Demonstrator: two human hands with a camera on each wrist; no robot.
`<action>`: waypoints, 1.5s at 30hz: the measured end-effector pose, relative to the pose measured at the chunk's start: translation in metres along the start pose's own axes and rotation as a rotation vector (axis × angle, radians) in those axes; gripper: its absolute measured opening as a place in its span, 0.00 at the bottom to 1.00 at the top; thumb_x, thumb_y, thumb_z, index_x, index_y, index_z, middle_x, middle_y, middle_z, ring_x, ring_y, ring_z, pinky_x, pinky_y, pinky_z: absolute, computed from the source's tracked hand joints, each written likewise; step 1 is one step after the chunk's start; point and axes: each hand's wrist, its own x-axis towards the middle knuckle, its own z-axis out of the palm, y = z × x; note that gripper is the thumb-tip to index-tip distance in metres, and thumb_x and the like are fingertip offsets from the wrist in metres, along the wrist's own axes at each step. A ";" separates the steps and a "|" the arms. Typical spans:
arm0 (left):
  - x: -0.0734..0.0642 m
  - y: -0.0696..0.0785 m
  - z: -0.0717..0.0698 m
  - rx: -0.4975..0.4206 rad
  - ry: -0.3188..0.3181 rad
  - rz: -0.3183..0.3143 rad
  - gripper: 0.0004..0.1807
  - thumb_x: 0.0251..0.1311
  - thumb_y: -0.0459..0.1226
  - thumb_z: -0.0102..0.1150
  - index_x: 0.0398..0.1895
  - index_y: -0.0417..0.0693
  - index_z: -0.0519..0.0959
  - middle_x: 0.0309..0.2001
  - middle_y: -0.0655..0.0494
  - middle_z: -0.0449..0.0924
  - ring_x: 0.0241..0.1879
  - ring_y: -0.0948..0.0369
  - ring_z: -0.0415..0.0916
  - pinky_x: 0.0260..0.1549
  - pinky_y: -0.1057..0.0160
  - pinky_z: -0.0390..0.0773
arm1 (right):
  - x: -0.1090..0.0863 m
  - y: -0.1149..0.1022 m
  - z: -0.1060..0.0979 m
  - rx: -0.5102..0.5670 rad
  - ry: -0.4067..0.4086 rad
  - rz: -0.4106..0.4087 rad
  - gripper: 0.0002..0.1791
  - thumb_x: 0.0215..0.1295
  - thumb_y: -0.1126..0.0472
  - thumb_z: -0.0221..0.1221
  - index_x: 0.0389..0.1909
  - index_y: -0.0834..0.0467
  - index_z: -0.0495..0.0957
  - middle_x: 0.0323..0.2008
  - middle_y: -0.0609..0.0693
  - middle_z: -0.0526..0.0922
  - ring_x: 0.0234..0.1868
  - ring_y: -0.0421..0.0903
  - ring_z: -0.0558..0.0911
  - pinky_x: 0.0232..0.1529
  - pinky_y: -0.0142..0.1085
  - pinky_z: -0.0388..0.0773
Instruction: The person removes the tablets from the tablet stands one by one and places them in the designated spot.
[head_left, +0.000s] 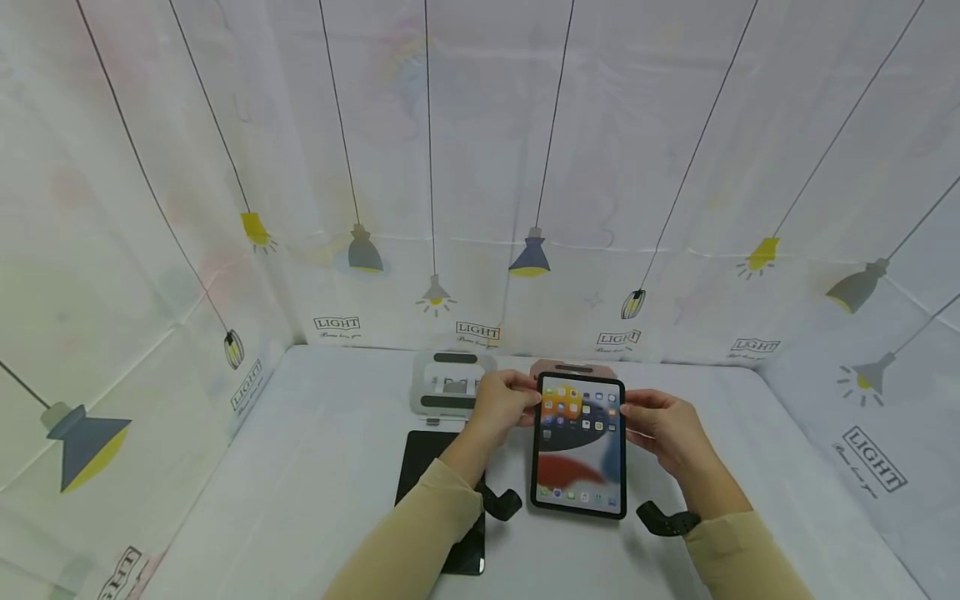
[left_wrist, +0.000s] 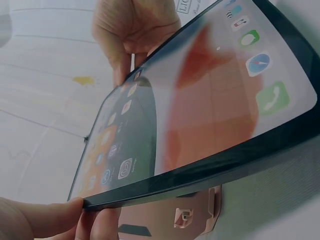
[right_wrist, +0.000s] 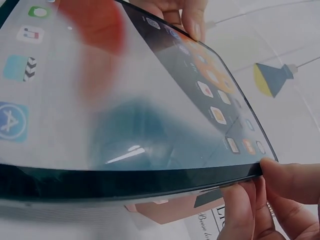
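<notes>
In the head view a tablet point(head_left: 579, 442) with a lit home screen of app icons is tilted up toward me. My left hand point(head_left: 501, 407) pinches its left edge near the upper corner, thumb on the front and fingers behind. My right hand point(head_left: 667, 429) pinches the right edge at about the same height. In the left wrist view the tablet point(left_wrist: 210, 100) slants across, with the left thumb at its rim. The right wrist view shows the right thumb and fingers point(right_wrist: 237, 210) at the tablet's corner. Behind the tablet a pink stand point(head_left: 573, 368) is mostly hidden.
A grey-and-white stand point(head_left: 442, 400) with dark pads sits at the table's back, left of the pink one. Nearer me lies a dark flat tablet point(head_left: 420, 458), partly under my left forearm. A curtain point(head_left: 480, 167) printed with lamps hangs behind the white table point(head_left: 315, 483).
</notes>
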 end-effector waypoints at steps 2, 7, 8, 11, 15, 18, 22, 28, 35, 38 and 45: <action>-0.001 -0.002 0.000 0.005 -0.006 -0.003 0.07 0.63 0.27 0.71 0.41 0.45 0.88 0.38 0.51 0.88 0.31 0.61 0.87 0.32 0.59 0.92 | 0.000 0.002 0.000 -0.007 0.007 0.020 0.11 0.72 0.61 0.70 0.52 0.50 0.87 0.37 0.38 0.89 0.37 0.40 0.88 0.41 0.33 0.90; -0.003 -0.006 -0.002 0.023 -0.016 -0.011 0.06 0.64 0.29 0.70 0.42 0.46 0.88 0.40 0.51 0.89 0.34 0.60 0.89 0.29 0.63 0.91 | -0.001 0.009 0.001 -0.019 0.012 0.053 0.14 0.73 0.61 0.69 0.57 0.53 0.86 0.39 0.40 0.89 0.38 0.41 0.87 0.41 0.33 0.90; -0.004 -0.007 -0.003 0.027 -0.017 -0.014 0.06 0.64 0.29 0.70 0.42 0.46 0.88 0.40 0.51 0.89 0.34 0.60 0.89 0.29 0.63 0.91 | -0.001 0.010 0.001 -0.021 0.012 0.058 0.15 0.73 0.60 0.69 0.58 0.53 0.85 0.39 0.40 0.89 0.38 0.42 0.87 0.41 0.33 0.90; -0.006 -0.010 -0.004 0.036 -0.020 -0.023 0.06 0.64 0.29 0.70 0.42 0.45 0.88 0.40 0.51 0.88 0.35 0.60 0.88 0.29 0.63 0.91 | -0.003 0.014 0.002 -0.023 0.009 0.067 0.17 0.73 0.60 0.69 0.60 0.55 0.84 0.40 0.41 0.89 0.39 0.42 0.87 0.40 0.33 0.90; -0.007 -0.014 -0.004 0.047 -0.016 -0.039 0.06 0.63 0.29 0.70 0.42 0.45 0.88 0.39 0.51 0.89 0.34 0.59 0.88 0.31 0.61 0.91 | -0.004 0.017 0.003 -0.021 -0.001 0.072 0.15 0.73 0.61 0.68 0.58 0.55 0.84 0.38 0.42 0.89 0.37 0.42 0.87 0.39 0.32 0.89; -0.009 -0.018 -0.004 0.057 -0.008 -0.054 0.06 0.63 0.29 0.71 0.42 0.45 0.87 0.39 0.50 0.88 0.33 0.59 0.87 0.30 0.62 0.91 | -0.005 0.019 0.004 -0.031 -0.005 0.079 0.14 0.73 0.61 0.68 0.57 0.56 0.85 0.38 0.43 0.89 0.36 0.42 0.86 0.38 0.32 0.89; -0.013 -0.021 -0.003 0.059 -0.006 -0.070 0.07 0.62 0.28 0.71 0.43 0.42 0.86 0.38 0.50 0.87 0.32 0.60 0.86 0.29 0.61 0.91 | -0.008 0.023 0.006 -0.048 -0.002 0.093 0.16 0.73 0.62 0.68 0.59 0.58 0.84 0.38 0.44 0.89 0.37 0.43 0.86 0.37 0.32 0.89; -0.019 -0.026 -0.001 0.077 0.001 -0.068 0.07 0.61 0.25 0.70 0.42 0.37 0.85 0.34 0.50 0.86 0.27 0.61 0.84 0.29 0.58 0.92 | -0.011 0.028 0.007 -0.043 -0.004 0.112 0.16 0.73 0.63 0.68 0.59 0.59 0.83 0.38 0.44 0.89 0.36 0.43 0.86 0.37 0.33 0.89; -0.023 -0.029 0.001 0.112 0.013 -0.091 0.07 0.61 0.25 0.69 0.42 0.37 0.84 0.33 0.50 0.86 0.26 0.61 0.84 0.25 0.63 0.89 | -0.013 0.037 0.007 -0.053 -0.006 0.122 0.14 0.73 0.63 0.67 0.57 0.59 0.84 0.38 0.45 0.89 0.36 0.44 0.85 0.36 0.33 0.88; -0.024 -0.030 0.001 0.133 0.009 -0.101 0.06 0.61 0.25 0.70 0.39 0.39 0.84 0.31 0.50 0.86 0.25 0.60 0.84 0.22 0.64 0.88 | -0.013 0.041 0.007 -0.056 -0.004 0.131 0.15 0.73 0.63 0.67 0.57 0.59 0.84 0.38 0.45 0.89 0.37 0.44 0.85 0.37 0.33 0.88; -0.028 -0.033 -0.001 0.145 -0.019 -0.114 0.06 0.61 0.24 0.69 0.35 0.41 0.83 0.29 0.50 0.86 0.22 0.62 0.82 0.19 0.66 0.86 | -0.015 0.047 0.007 -0.072 0.000 0.149 0.17 0.72 0.64 0.67 0.59 0.60 0.82 0.39 0.46 0.89 0.37 0.45 0.85 0.38 0.35 0.89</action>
